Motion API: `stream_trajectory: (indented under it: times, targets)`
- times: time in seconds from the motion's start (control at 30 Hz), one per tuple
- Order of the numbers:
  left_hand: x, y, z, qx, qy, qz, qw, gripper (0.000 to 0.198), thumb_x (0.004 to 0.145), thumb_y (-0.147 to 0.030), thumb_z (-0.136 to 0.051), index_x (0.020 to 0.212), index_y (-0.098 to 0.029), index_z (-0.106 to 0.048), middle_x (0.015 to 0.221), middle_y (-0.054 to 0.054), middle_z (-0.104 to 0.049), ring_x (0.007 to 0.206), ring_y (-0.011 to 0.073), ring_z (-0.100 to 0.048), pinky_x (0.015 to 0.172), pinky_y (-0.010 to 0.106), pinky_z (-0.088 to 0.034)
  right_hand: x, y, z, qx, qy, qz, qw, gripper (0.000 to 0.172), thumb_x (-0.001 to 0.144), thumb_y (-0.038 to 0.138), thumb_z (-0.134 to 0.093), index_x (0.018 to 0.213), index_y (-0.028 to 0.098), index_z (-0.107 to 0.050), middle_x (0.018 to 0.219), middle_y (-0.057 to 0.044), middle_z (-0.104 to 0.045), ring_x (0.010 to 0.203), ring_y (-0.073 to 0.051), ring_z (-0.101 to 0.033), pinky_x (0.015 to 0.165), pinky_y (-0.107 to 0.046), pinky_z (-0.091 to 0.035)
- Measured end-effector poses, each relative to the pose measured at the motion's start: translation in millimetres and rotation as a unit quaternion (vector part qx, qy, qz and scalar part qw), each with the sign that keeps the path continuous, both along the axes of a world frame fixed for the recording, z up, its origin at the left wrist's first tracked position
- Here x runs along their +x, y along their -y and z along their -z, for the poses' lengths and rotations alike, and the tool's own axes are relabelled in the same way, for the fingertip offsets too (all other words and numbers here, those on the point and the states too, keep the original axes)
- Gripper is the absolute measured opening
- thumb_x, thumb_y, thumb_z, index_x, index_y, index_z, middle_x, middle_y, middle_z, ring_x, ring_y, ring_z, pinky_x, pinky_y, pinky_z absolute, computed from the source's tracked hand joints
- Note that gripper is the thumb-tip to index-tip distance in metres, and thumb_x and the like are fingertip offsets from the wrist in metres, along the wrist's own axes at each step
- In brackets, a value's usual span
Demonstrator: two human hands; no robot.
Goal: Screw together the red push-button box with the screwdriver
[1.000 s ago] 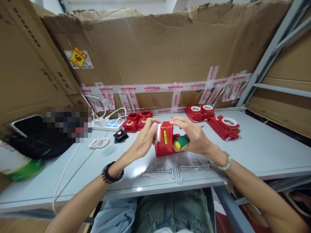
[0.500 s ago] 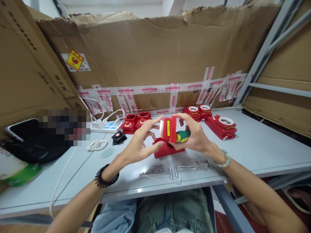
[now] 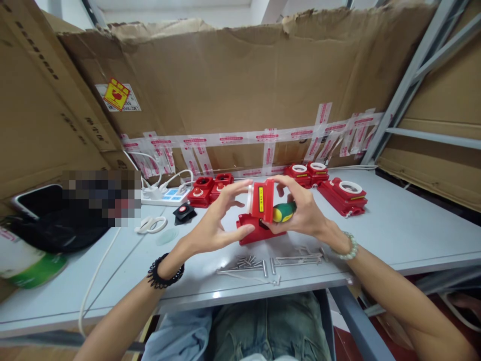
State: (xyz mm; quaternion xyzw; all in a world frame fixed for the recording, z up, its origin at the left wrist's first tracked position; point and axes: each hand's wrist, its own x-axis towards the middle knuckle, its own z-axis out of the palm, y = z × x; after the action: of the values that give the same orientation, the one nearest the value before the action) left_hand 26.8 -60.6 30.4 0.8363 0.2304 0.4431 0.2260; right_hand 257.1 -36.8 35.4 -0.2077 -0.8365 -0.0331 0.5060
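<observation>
A red housing (image 3: 258, 200) with a white ring and a yellow label is held tilted on its side, in front of me. My right hand (image 3: 300, 208) grips its right side and also holds a screwdriver with a green and yellow handle (image 3: 284, 212) against the palm. On the left, my left hand (image 3: 216, 220) is spread around the white ring (image 3: 249, 198), thumb apart below it and index finger close to its top; contact there is unclear. Below, a red base (image 3: 257, 233) rests on the table, partly covered by the housing and right hand.
Loose screws (image 3: 248, 261) and thin metal rods (image 3: 295, 260) lie near the front edge. Red units (image 3: 343, 195) stand back right, others (image 3: 201, 193) back left beside a power strip (image 3: 171, 195). White scissors (image 3: 151, 224) and a black part (image 3: 185, 213) lie left.
My left thumb has dropped slightly away from the housing and the left fingers have spread wider. My right hand keeps its hold, with the housing barely shifted.
</observation>
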Motion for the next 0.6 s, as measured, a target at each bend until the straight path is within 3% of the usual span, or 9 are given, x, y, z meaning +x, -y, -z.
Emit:
stream_trajectory:
  times: [0.07,0.2,0.37,0.47,0.6]
  targets:
    - [-0.5,-0.1,-0.9,0.022,0.005,0.003,1.0,0.059,0.085,-0.018,-0.065,0.138,-0.03,-0.042,0.146,0.011,-0.043,0.131,0.0283,-0.043,0.096,0.038,-0.048,-0.4,-0.4,0.8,-0.006,-0.003,-0.003,1.0,0.076,0.059,0.037,-0.078,0.125,0.02,-0.045,0.109,-0.009,-0.064,0.073,-0.016,-0.058,0.064,-0.033,-0.055]
    - [-2.6,1.4,-4.2,0.005,0.002,-0.02,1.0,0.054,0.085,-0.02,-0.066,0.135,-0.025,-0.048,0.135,0.012,-0.054,0.112,0.0237,-0.056,0.092,0.035,-0.049,0.0,-2.7,1.1,0.006,0.009,-0.014,1.0,0.075,0.061,0.039,-0.078,0.125,0.018,-0.046,0.11,-0.011,-0.065,0.081,-0.019,-0.062,0.067,-0.035,-0.057]
    - [0.8,5.9,-4.5,-0.141,0.046,-0.024,0.989,0.04,0.091,-0.033,-0.06,0.128,-0.019,-0.052,0.118,0.011,-0.063,0.098,0.0195,-0.061,0.09,0.035,-0.049,1.3,-7.1,0.6,0.103,0.062,-0.029,0.992,0.069,0.072,0.039,-0.074,0.13,0.02,-0.043,0.117,-0.014,-0.063,0.107,-0.026,-0.062,0.081,-0.04,-0.058]
    - [2.6,3.6,-0.5,-0.226,0.079,-0.036,0.97,0.033,0.091,-0.044,-0.057,0.107,-0.015,-0.059,0.092,0.006,-0.067,0.079,0.0163,-0.062,0.076,0.031,-0.051,0.1,-7.2,2.2,0.151,0.109,0.009,0.982,0.053,0.083,0.035,-0.064,0.131,0.023,-0.041,0.123,-0.013,-0.062,0.105,-0.024,-0.063,0.075,-0.038,-0.059]
    - [3.3,2.4,2.6,-0.338,0.105,-0.019,0.935,0.041,0.086,-0.055,-0.057,0.078,-0.015,-0.055,0.06,-0.002,-0.053,0.053,0.0106,-0.048,0.054,0.025,-0.042,-4.4,-2.4,4.4,0.217,0.166,0.045,0.961,0.039,0.088,0.023,-0.058,0.125,0.023,-0.045,0.124,-0.012,-0.064,0.098,-0.022,-0.064,0.063,-0.033,-0.059]
